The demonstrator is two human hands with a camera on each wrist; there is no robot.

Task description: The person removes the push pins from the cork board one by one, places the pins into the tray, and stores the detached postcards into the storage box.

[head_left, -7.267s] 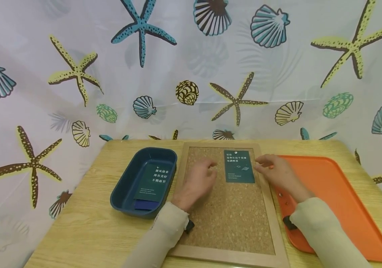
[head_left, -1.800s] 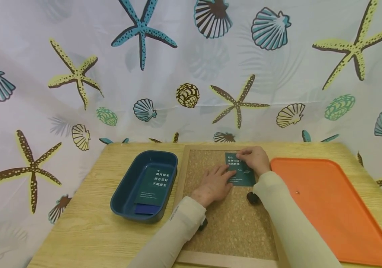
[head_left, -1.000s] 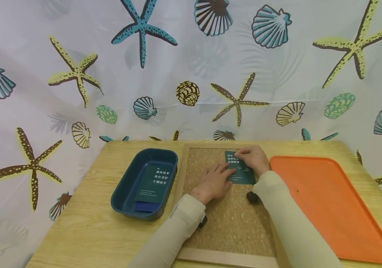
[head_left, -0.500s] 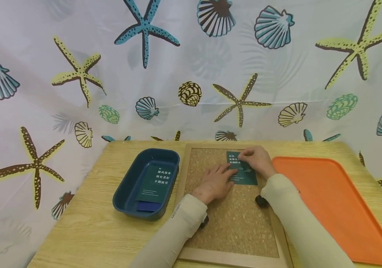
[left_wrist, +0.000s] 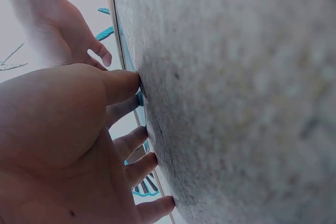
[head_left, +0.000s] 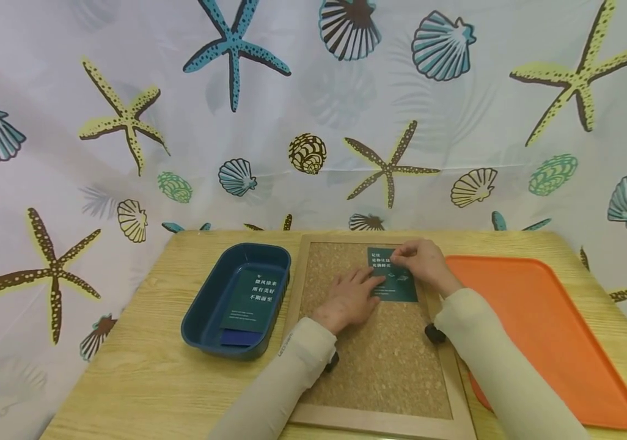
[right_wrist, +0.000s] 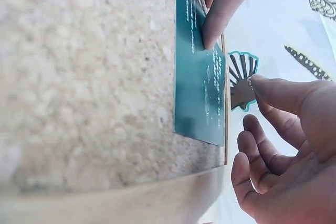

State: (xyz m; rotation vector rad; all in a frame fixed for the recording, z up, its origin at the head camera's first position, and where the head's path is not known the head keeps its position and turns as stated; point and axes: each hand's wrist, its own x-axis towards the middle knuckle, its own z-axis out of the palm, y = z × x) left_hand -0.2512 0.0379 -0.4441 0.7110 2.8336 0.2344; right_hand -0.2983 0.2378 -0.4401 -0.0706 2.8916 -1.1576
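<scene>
Pinning now: our left hand [head_left: 346,297] presses flat fingers on the green card [head_left: 396,287] atop the cork board [head_left: 385,366], right hand [head_left: 422,261] pinching at its top edge; next, we'd press straight down.

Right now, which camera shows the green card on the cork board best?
The head view: the whole green card lies flat, both hands touching it. The right wrist view shows it edge-on; the left wrist view shows only a sliver.

- My left hand [head_left: 346,299] lies palm down, fingers straight and spread, fingertips pressing flat.
- My right hand [head_left: 422,261] hovers beside it, fingers curled, thumb and forefinger drawn together.
</scene>
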